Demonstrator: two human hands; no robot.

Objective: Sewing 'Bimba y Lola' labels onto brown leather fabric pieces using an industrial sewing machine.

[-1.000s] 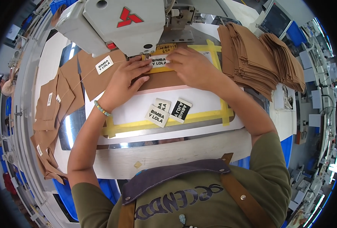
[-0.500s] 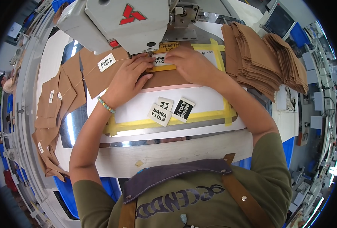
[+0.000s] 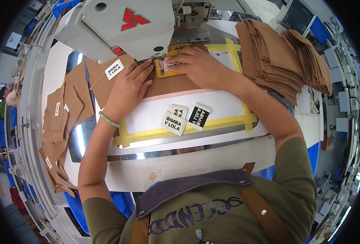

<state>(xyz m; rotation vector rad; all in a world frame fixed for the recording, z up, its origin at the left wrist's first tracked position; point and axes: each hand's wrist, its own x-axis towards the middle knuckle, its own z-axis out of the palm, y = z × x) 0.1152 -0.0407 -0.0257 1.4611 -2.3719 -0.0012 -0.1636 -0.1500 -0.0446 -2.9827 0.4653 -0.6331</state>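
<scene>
My left hand lies with fingers stretched out on the brown fabric panel, fingertips beside the sewing machine head. The fingers of my right hand are closed over a white label with dark lettering. This label sits within a yellow rectangular frame on the panel and is partly hidden by my fingers. Nearer to me, two white labels and a black label rest on a white sheet bordered with yellow tape.
Brown panels with labels spread out at the left, a thread running across them. Stacks of brown panels stand at the right. A screen is at the far right. The metal plate's edge runs along the front.
My left hand has drawn back slightly to the left, off the label. My right hand stays over the label, whose left part now shows a gap to the yellow frame.
</scene>
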